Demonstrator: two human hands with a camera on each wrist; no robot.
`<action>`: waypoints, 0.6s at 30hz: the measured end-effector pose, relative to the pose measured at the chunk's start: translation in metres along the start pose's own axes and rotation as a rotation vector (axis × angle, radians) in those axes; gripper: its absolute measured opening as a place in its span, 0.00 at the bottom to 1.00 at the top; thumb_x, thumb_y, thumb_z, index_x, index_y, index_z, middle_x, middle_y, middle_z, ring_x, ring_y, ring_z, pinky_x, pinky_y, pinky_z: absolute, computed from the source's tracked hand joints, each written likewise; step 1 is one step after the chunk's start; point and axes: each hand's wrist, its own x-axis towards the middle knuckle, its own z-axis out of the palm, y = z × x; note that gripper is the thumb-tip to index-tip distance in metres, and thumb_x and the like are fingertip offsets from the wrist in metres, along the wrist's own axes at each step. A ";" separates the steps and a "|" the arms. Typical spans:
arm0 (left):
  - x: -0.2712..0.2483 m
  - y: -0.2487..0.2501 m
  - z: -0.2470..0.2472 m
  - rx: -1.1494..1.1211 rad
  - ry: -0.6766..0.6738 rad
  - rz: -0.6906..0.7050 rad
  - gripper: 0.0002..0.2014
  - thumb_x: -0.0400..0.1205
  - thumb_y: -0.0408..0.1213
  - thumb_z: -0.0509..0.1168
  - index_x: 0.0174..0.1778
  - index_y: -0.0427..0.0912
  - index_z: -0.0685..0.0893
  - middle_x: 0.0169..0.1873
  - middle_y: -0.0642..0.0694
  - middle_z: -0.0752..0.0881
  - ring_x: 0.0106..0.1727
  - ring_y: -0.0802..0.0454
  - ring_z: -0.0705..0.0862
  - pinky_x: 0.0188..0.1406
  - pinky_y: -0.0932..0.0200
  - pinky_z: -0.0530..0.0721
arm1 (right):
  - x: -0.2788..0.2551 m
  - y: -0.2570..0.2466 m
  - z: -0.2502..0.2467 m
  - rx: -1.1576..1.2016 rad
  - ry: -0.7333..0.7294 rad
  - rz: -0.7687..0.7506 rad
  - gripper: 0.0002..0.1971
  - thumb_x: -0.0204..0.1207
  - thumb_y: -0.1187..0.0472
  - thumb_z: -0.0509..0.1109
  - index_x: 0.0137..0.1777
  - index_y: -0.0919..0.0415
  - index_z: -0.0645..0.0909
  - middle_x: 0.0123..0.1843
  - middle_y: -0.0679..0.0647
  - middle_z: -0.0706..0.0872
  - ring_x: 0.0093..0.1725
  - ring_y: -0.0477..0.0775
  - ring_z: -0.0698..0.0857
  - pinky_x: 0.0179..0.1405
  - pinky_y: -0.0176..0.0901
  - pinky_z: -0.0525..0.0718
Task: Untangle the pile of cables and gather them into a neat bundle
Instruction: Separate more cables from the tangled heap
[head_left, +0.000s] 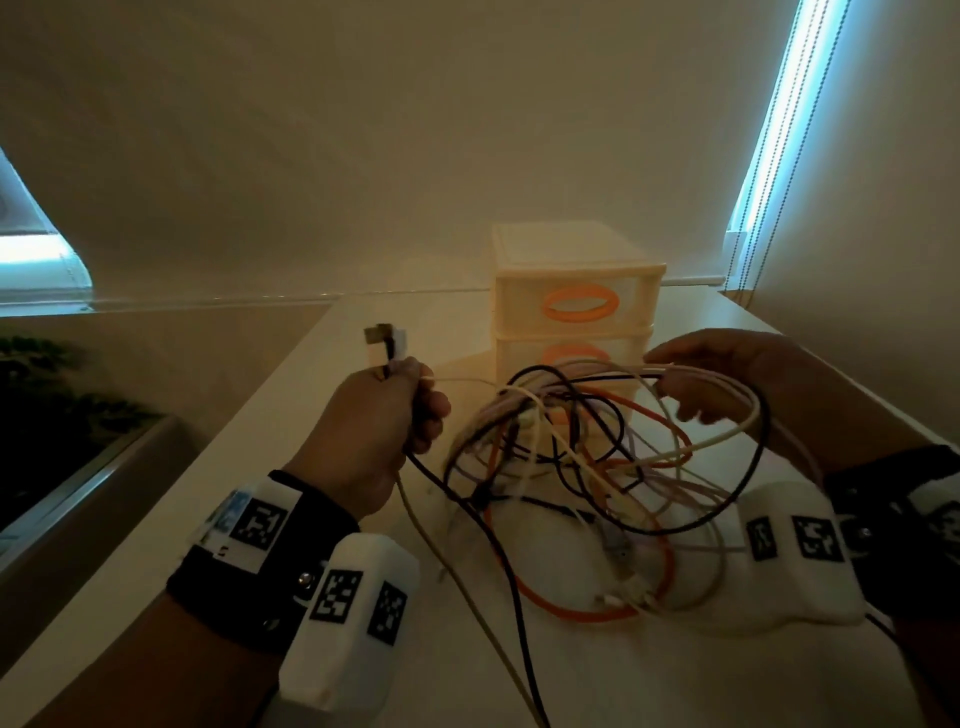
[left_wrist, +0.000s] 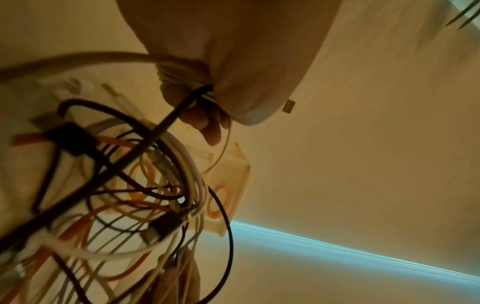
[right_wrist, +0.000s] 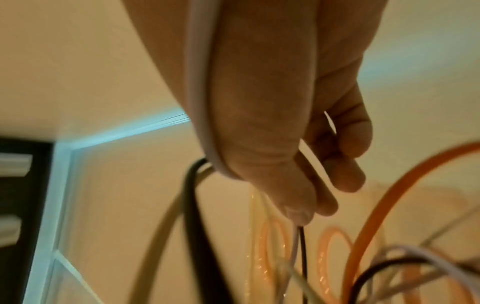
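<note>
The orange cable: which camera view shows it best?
The head view: the orange cable shows as whole loops in the tangle between left hand and right hand. The left wrist view shows only blurred orange strands behind dark cables; the right wrist view shows one blurred arc beside the fingers.

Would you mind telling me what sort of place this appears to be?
Probably a room at home: a pale table by a window with a drawn roller blind, bead cords, and a plastic drawer unit.

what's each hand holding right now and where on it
Left hand grips cables near their plug ends. Right hand pinches pale loops at the tangle's top.
</note>
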 end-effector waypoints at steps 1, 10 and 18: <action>-0.003 -0.001 0.003 0.038 -0.031 -0.002 0.16 0.93 0.42 0.53 0.45 0.41 0.80 0.24 0.48 0.83 0.28 0.51 0.77 0.29 0.58 0.72 | -0.003 -0.004 -0.003 -0.082 0.010 -0.012 0.26 0.60 0.30 0.78 0.55 0.44 0.87 0.45 0.51 0.93 0.41 0.56 0.92 0.36 0.41 0.88; -0.011 -0.010 0.015 0.174 -0.037 0.079 0.18 0.94 0.42 0.52 0.46 0.36 0.80 0.21 0.50 0.84 0.19 0.57 0.75 0.20 0.64 0.73 | -0.010 -0.041 -0.007 -0.200 0.206 -0.184 0.36 0.70 0.90 0.56 0.49 0.46 0.86 0.44 0.39 0.90 0.45 0.46 0.89 0.44 0.36 0.88; -0.015 -0.010 0.016 0.309 -0.057 0.141 0.18 0.93 0.40 0.53 0.42 0.35 0.81 0.22 0.52 0.82 0.18 0.62 0.75 0.17 0.70 0.73 | -0.030 -0.119 0.069 -0.211 -0.355 -0.402 0.09 0.77 0.47 0.73 0.54 0.46 0.88 0.44 0.38 0.90 0.42 0.37 0.89 0.36 0.27 0.85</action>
